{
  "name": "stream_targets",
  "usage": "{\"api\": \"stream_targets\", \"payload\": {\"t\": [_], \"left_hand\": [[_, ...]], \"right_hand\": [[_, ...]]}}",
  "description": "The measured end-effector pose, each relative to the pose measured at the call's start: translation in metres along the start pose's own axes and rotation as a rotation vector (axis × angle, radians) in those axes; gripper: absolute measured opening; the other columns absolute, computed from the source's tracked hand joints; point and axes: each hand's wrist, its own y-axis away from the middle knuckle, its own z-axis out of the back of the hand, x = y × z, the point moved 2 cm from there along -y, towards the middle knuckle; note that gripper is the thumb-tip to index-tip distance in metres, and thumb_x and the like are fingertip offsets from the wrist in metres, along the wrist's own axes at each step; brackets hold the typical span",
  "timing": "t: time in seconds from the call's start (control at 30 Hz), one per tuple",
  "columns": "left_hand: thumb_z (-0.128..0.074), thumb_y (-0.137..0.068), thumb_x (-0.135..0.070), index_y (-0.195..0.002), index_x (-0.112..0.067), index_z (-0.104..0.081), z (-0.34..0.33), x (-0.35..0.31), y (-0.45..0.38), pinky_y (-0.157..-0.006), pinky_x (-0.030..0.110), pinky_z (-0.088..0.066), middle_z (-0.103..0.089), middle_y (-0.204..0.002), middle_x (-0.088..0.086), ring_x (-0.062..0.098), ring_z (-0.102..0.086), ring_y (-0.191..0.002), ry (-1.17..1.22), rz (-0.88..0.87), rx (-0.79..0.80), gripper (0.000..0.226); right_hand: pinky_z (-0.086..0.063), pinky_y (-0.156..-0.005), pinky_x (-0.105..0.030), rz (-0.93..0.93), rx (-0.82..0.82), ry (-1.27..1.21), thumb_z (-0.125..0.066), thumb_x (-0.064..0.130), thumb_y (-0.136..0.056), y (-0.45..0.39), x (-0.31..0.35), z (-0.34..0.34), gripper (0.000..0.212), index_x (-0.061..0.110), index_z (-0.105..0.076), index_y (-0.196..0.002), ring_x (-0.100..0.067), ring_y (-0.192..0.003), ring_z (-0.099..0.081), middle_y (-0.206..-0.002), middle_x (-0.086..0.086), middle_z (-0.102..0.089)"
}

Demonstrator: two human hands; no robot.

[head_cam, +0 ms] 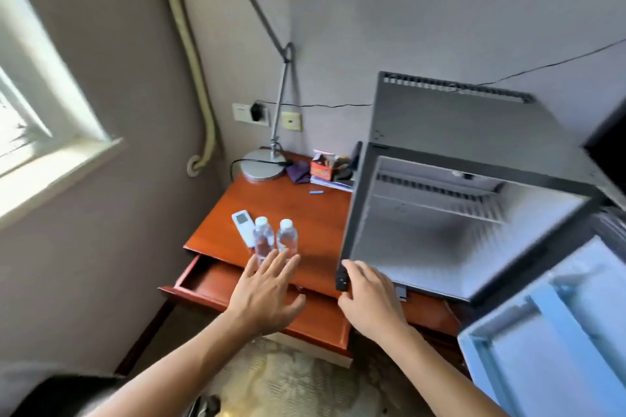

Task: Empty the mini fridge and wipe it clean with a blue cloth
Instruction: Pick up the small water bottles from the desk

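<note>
A reddish wooden desk (298, 203) stands in the room corner, its drawer (216, 284) pulled out along the front edge. The mini fridge (450, 152) sits on the right side of the desk, its door (555, 332) swung wide to the right; the pale inside shows a wire shelf (440, 196) across the back, with nothing on it that can be seen through the blur. A desk lamp (262, 164) has its round base at the back left corner, with a small orange box (321, 164) beside it. Two clear water bottles (276, 239) stand upright side by side near the front edge, a white remote control (244, 225) just left of them. The left hand (266, 291) is spread flat, fingers wide, empty, its fingertips at the base of the bottles. The right hand (371, 298) is loosely curled at the fridge's lower front corner; whether it actually grips cannot be told.
</note>
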Motion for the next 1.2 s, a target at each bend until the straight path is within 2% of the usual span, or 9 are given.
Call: {"api": "stream_targets", "payload": {"t": [0.13,0.3,0.43,0.5,0.6,0.8,0.97,1.07,1.2], "left_hand": [[-0.023,-0.083,-0.074,-0.163,-0.030,-0.011,-0.013,0.042,-0.003,-0.127,0.050,0.004,-0.007,-0.172,-0.003,0.015,0.001,-0.158,0.005,0.110,0.046,0.092],[-0.027,-0.084,-0.074,-0.164,-0.031,-0.012,-0.021,0.073,-0.038,-0.125,0.053,0.012,-0.006,-0.171,-0.003,0.016,0.004,-0.158,0.018,0.121,0.033,0.092],[-0.042,-0.084,-0.070,-0.161,-0.026,-0.029,-0.022,0.096,-0.070,-0.126,0.058,-0.003,-0.022,-0.168,0.004,0.021,-0.009,-0.158,0.028,0.045,-0.067,0.090],[-0.046,-0.083,-0.069,-0.160,-0.024,-0.030,-0.025,0.104,-0.081,-0.125,0.059,-0.009,-0.026,-0.167,0.005,0.022,-0.013,-0.157,0.033,0.012,-0.096,0.090],[-0.052,-0.081,-0.066,-0.157,-0.021,-0.038,-0.030,0.113,-0.096,-0.124,0.059,-0.015,-0.035,-0.164,0.006,0.025,-0.023,-0.155,0.054,-0.009,-0.106,0.089],[-0.058,-0.074,-0.063,-0.150,-0.013,-0.049,-0.040,0.098,-0.113,-0.122,0.047,-0.022,-0.050,-0.154,0.006,0.026,-0.038,-0.149,0.033,-0.142,-0.036,0.092],[-0.050,-0.080,-0.075,-0.159,-0.022,-0.025,-0.049,0.037,-0.136,-0.118,0.035,-0.035,-0.043,-0.158,-0.005,0.017,-0.042,-0.145,0.200,-0.204,0.188,0.099],[-0.050,-0.071,-0.079,-0.137,-0.042,-0.039,-0.045,-0.016,-0.143,-0.088,0.034,-0.051,-0.062,-0.132,-0.018,0.012,-0.062,-0.119,0.386,-0.199,0.258,0.076],[-0.050,-0.071,-0.078,-0.125,-0.046,-0.046,-0.040,-0.076,-0.147,-0.076,0.033,-0.052,-0.070,-0.111,-0.018,0.015,-0.069,-0.100,0.420,-0.294,0.250,0.063]], "right_hand": [[-0.039,-0.112,-0.040,0.086,0.104,-0.006,-0.051,0.029,-0.087,-0.068,0.042,-0.037,0.062,0.026,-0.038,-0.148,-0.023,-0.133,-0.047,-0.144,0.001,-0.051],[-0.042,-0.103,-0.043,0.118,0.075,0.061,-0.054,0.036,-0.090,-0.153,0.088,-0.076,0.059,0.030,-0.036,-0.146,-0.030,-0.127,-0.049,-0.142,-0.004,-0.048],[-0.041,-0.102,-0.045,0.037,0.196,0.121,-0.064,0.037,-0.089,-0.207,0.105,-0.105,0.077,0.033,-0.022,-0.153,-0.035,-0.131,-0.044,-0.154,-0.010,-0.030],[-0.045,-0.096,-0.047,0.015,0.209,0.138,-0.062,0.032,-0.091,-0.219,0.107,-0.117,0.064,0.029,-0.032,-0.148,-0.036,-0.127,-0.047,-0.147,-0.010,-0.035],[-0.050,-0.081,-0.045,0.039,0.136,0.166,-0.056,0.018,-0.095,-0.227,0.100,-0.125,0.022,0.019,-0.057,-0.117,-0.033,-0.115,-0.052,-0.122,-0.007,-0.049],[-0.049,-0.077,-0.043,0.049,0.117,0.120,-0.061,0.019,-0.091,-0.199,0.065,-0.104,0.016,0.019,-0.059,-0.107,-0.030,-0.107,-0.049,-0.113,-0.003,-0.049],[-0.051,-0.076,-0.035,0.003,-0.085,-0.013,-0.070,0.028,-0.084,-0.131,0.026,-0.052,0.026,0.027,-0.064,-0.110,-0.018,-0.106,-0.054,-0.110,0.009,-0.057],[-0.050,-0.084,-0.028,-0.140,-0.209,-0.135,-0.078,0.040,-0.072,-0.090,0.004,-0.013,0.049,0.035,-0.063,-0.117,-0.008,-0.105,-0.057,-0.111,0.017,-0.064],[-0.046,-0.095,-0.018,-0.478,-0.286,-0.499,-0.081,0.043,-0.068,-0.038,-0.035,0.013,0.077,0.044,-0.047,-0.137,0.004,-0.114,-0.054,-0.126,0.025,-0.059]]}}
